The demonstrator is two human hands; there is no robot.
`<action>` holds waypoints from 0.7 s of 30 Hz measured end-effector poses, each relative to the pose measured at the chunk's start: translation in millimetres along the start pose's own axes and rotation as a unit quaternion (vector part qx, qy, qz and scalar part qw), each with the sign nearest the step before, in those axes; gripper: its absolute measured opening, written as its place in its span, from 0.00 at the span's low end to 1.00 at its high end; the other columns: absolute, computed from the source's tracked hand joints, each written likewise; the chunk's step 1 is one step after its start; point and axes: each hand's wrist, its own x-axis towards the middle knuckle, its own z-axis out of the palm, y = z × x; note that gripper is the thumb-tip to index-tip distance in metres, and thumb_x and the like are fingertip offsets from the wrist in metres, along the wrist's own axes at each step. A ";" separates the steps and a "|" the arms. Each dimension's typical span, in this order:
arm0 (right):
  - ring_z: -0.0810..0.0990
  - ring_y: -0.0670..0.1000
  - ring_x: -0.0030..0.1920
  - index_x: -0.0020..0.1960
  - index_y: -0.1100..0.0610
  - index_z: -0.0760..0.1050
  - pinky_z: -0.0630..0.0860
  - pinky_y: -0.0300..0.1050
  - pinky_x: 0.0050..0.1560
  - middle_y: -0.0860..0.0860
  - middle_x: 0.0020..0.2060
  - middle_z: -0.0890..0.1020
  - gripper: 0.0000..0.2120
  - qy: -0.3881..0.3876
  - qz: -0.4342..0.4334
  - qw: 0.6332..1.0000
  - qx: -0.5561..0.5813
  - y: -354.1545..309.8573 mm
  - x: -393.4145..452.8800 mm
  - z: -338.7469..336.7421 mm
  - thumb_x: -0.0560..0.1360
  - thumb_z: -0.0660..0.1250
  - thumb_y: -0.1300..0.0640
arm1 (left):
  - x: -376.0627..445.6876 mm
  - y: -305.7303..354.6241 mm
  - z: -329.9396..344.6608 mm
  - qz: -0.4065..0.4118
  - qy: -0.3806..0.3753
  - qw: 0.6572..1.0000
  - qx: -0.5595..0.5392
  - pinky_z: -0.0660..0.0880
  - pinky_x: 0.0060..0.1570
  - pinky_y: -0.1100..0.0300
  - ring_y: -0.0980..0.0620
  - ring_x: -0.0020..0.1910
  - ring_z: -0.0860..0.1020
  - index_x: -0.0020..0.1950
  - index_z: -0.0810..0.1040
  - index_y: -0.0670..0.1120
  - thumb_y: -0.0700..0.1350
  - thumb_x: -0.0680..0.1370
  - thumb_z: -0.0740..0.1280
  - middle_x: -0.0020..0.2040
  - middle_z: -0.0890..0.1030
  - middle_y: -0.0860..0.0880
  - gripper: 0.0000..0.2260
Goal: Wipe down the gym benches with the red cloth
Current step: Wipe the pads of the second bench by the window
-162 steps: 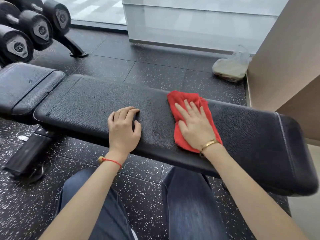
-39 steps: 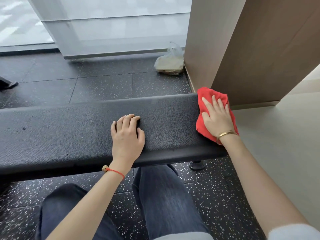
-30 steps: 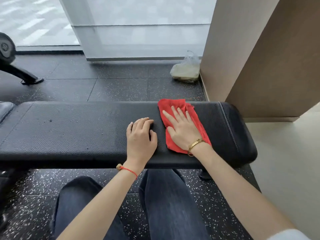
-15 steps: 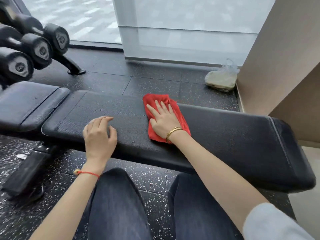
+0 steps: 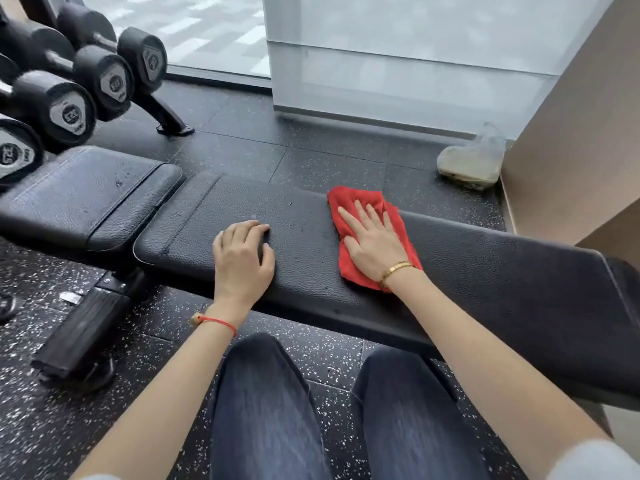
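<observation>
A long black padded gym bench (image 5: 485, 271) runs across the view, with its separate seat pad (image 5: 79, 195) at the left. The red cloth (image 5: 349, 202) lies flat on the long pad, a little right of its middle. My right hand (image 5: 372, 245) presses on the cloth with straight, spread fingers. My left hand (image 5: 242, 261) rests on the bare pad to the left of the cloth, its fingers slightly bent, holding nothing. Small droplets or specks dot the pad between the two hands.
A rack of black dumbbells (image 5: 69, 109) stands at the far left, its foot (image 5: 169, 123) on the speckled rubber floor. A plastic bag (image 5: 474, 161) lies by the beige wall (image 5: 571, 133) at the back right. The bench's frame (image 5: 83, 330) juts out below left. My knees (image 5: 263, 393) are below.
My right hand has slid the cloth leftward from the bench's right end toward its middle. My left hand has shifted left along the pad and rests flat again.
</observation>
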 end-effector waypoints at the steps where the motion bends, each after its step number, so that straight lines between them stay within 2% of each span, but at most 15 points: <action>1: 0.44 0.53 0.79 0.79 0.46 0.49 0.37 0.53 0.77 0.52 0.79 0.47 0.27 -0.002 -0.004 1.000 0.000 -14.4 12.0 2.2 0.81 0.52 0.51 | -0.4 0.5 -0.6 0.001 -0.001 1.000 0.000 0.62 0.72 0.45 0.45 0.67 0.72 0.63 0.78 0.45 0.44 0.76 0.64 0.64 0.78 0.47 0.16; 5: 0.46 0.53 0.79 0.79 0.46 0.50 0.38 0.52 0.77 0.52 0.79 0.48 0.28 -0.002 -0.077 0.997 -0.006 -67.9 18.9 20.4 0.80 0.53 0.52 | -0.5 0.1 -1.8 0.001 -0.006 1.000 0.004 0.62 0.72 0.44 0.45 0.67 0.72 0.63 0.78 0.45 0.46 0.76 0.61 0.65 0.78 0.47 0.18; 8: 0.47 0.52 0.78 0.78 0.46 0.50 0.39 0.51 0.77 0.51 0.79 0.50 0.29 0.016 -0.106 0.994 -0.001 -70.2 -7.4 26.9 0.79 0.54 0.52 | -1.0 0.9 -0.5 -0.002 -0.012 1.000 0.007 0.60 0.73 0.43 0.45 0.68 0.72 0.64 0.78 0.44 0.45 0.76 0.60 0.66 0.77 0.47 0.18; 11: 0.46 0.50 0.79 0.78 0.45 0.50 0.39 0.49 0.77 0.49 0.79 0.50 0.29 0.032 -0.084 0.996 0.005 -42.9 -32.8 23.7 0.79 0.55 0.51 | -1.1 3.4 2.4 -0.007 -0.014 1.000 0.016 0.59 0.73 0.42 0.44 0.68 0.71 0.65 0.77 0.44 0.44 0.76 0.60 0.66 0.77 0.47 0.19; 15: 0.45 0.50 0.79 0.78 0.45 0.50 0.38 0.49 0.77 0.50 0.79 0.49 0.28 0.034 -0.003 0.999 0.008 -7.6 -28.5 11.7 0.80 0.54 0.51 | -0.8 5.6 6.5 -0.014 -0.014 0.999 0.028 0.59 0.74 0.42 0.44 0.68 0.71 0.64 0.77 0.45 0.46 0.75 0.58 0.65 0.76 0.47 0.19; 18: 0.46 0.53 0.79 0.79 0.47 0.50 0.38 0.52 0.77 0.52 0.79 0.48 0.28 0.029 0.031 0.999 -0.003 -10.8 5.0 7.2 0.80 0.53 0.51 | -1.0 6.1 7.4 -0.015 -0.012 0.999 0.026 0.58 0.74 0.42 0.45 0.68 0.71 0.64 0.77 0.45 0.47 0.75 0.57 0.66 0.76 0.47 0.20; 21: 0.45 0.54 0.78 0.79 0.48 0.49 0.38 0.52 0.77 0.54 0.79 0.47 0.28 0.011 0.005 1.000 -0.004 -33.2 33.9 9.7 0.81 0.52 0.51 | -1.8 6.8 6.9 -0.017 -0.005 1.000 0.021 0.58 0.74 0.42 0.44 0.68 0.71 0.64 0.77 0.45 0.47 0.75 0.58 0.65 0.76 0.47 0.19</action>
